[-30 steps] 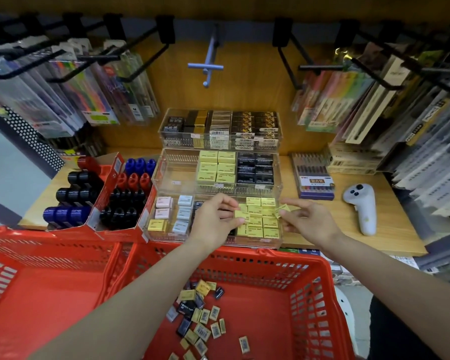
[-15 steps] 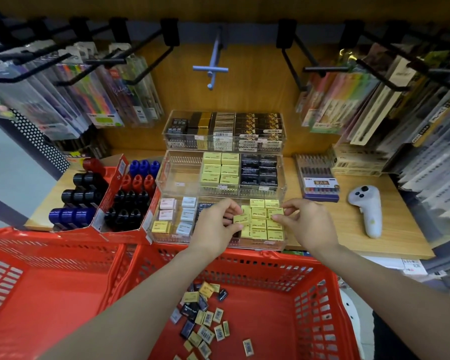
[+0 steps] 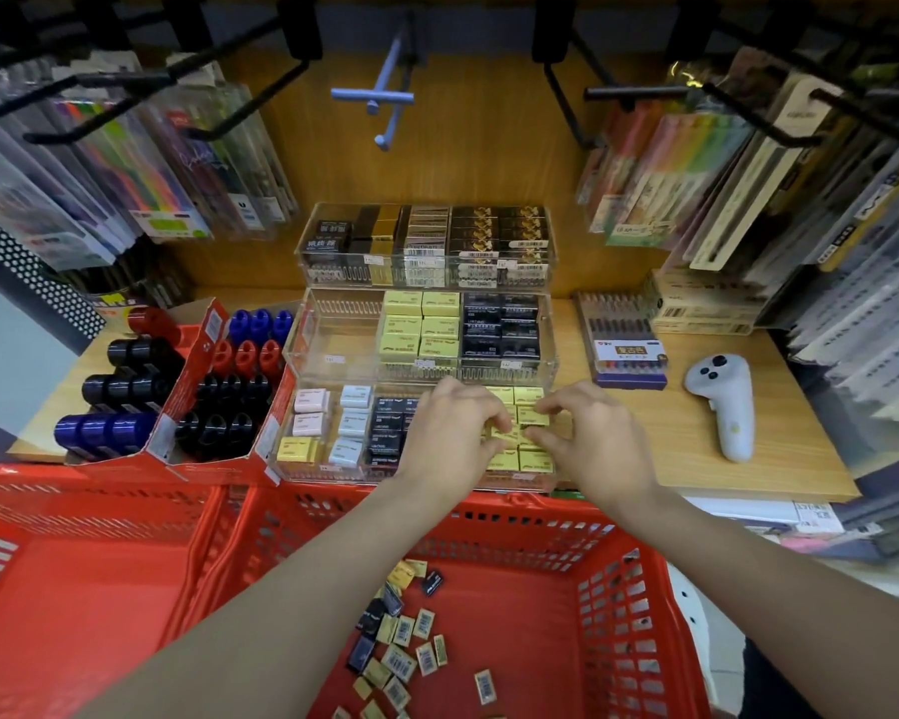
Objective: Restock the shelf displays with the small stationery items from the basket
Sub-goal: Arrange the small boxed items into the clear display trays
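Two hands, both over the front clear tray: I log the right hand, apart a second ago, now joined with the left hand, both pinching yellow erasers into the rows. Basket stock remains.

I can't read much here. Pen box at the counter's right back has a yellow label with characters, too blurred to make out. Eraser wrappers in the clear tray carry print and barcodes, illegible.
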